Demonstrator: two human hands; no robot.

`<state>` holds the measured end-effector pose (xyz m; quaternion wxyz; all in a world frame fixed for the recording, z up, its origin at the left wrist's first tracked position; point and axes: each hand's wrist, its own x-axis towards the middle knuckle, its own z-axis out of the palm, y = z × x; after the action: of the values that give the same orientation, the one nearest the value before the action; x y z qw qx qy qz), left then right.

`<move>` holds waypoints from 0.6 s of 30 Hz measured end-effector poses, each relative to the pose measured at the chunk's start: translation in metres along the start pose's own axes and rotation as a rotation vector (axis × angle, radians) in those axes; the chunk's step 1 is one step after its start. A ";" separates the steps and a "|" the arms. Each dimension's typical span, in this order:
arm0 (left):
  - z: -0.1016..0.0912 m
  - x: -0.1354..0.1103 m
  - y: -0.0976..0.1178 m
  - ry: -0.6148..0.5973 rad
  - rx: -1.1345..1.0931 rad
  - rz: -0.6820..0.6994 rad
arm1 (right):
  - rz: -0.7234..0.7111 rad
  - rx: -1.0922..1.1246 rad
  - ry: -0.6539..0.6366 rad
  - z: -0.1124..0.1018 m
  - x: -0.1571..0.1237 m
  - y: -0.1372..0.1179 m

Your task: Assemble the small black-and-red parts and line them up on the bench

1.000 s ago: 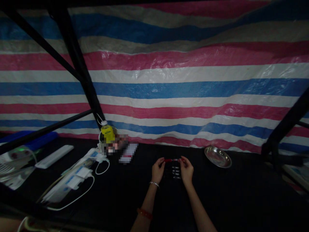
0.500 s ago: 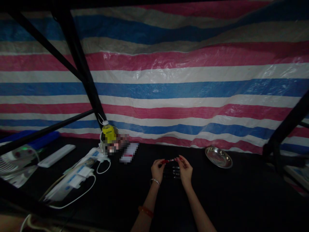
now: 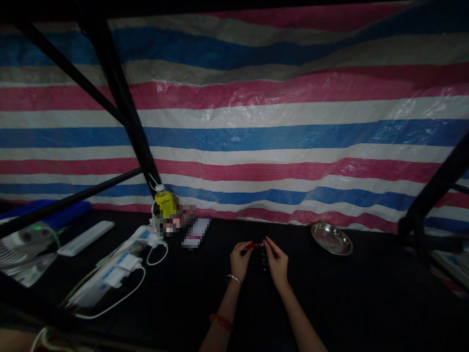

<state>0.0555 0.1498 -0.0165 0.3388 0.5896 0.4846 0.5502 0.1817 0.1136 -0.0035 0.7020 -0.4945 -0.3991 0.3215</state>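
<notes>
Over the black tabletop, a slim red pen (image 3: pixel 254 245) with a pale middle section spans the space between my two hands. My left hand (image 3: pixel 239 262) pinches its left end between thumb and fingertips. The right end is in the closed fingertips of my right hand (image 3: pixel 278 264), which cover it, so whether a cap sits there cannot be made out. Several dark pens (image 3: pixel 261 262) lie just below, side by side between the hands and partly hidden by them.
A round metal dish (image 3: pixel 331 239) stands to the right. On the left are a power strip (image 3: pixel 110 276) with plugs and white cables, a white bar (image 3: pixel 86 238), a yellow bottle (image 3: pixel 165 203) and a blurred-out phone-like item (image 3: pixel 197 232). Black frame bars (image 3: pixel 120 98) rise before a striped sheet (image 3: pixel 256 137).
My right hand has slid slightly left along the red pen, closer to my left hand, and covers the red end that showed before. My left hand has barely moved.
</notes>
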 end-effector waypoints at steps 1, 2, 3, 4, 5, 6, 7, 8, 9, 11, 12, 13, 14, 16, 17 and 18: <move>0.000 0.000 0.001 -0.005 -0.002 0.003 | -0.034 -0.025 -0.029 0.000 -0.001 -0.001; 0.000 0.000 0.002 -0.010 -0.005 0.005 | -0.066 -0.046 -0.058 0.000 -0.001 -0.002; 0.000 0.000 0.003 -0.014 -0.010 0.006 | -0.090 -0.062 -0.083 0.000 -0.001 -0.002; 0.000 0.000 0.004 -0.018 -0.017 0.007 | -0.104 -0.071 -0.100 0.001 -0.002 -0.002; 0.001 -0.001 0.005 -0.022 -0.023 0.007 | -0.108 -0.073 -0.106 0.001 -0.002 -0.002; 0.001 -0.001 0.005 -0.026 -0.025 0.008 | -0.108 -0.071 -0.107 0.001 -0.002 -0.002; 0.001 -0.001 0.005 -0.032 -0.024 0.012 | -0.108 -0.070 -0.101 0.001 -0.002 -0.002; 0.001 -0.001 0.005 -0.038 -0.020 0.016 | -0.110 -0.074 -0.091 0.001 -0.002 -0.002; 0.001 -0.001 0.005 -0.043 -0.012 0.019 | -0.115 -0.084 -0.080 0.001 -0.002 -0.002; 0.002 -0.001 0.004 -0.040 0.003 0.013 | -0.132 -0.128 -0.054 0.000 -0.002 -0.002; 0.002 -0.001 0.004 -0.037 0.002 -0.003 | -0.140 -0.155 -0.038 -0.001 -0.001 -0.001; 0.001 -0.001 0.004 -0.035 -0.009 -0.024 | -0.146 -0.178 -0.021 -0.001 -0.001 0.000; 0.001 -0.001 0.005 -0.037 -0.029 -0.049 | -0.149 -0.194 -0.006 -0.002 0.000 0.001; 0.001 -0.001 0.005 -0.050 -0.083 -0.098 | -0.147 -0.205 0.026 -0.002 0.001 0.003; 0.000 -0.002 0.006 -0.054 -0.106 -0.120 | -0.143 -0.202 0.039 -0.002 0.002 0.004; 0.000 -0.002 0.006 -0.052 -0.119 -0.136 | -0.137 -0.197 0.048 -0.003 0.002 0.005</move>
<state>0.0568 0.1467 -0.0117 0.4221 0.5483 0.4812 0.5381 0.1848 0.1161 -0.0080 0.6798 -0.5401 -0.4446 0.2201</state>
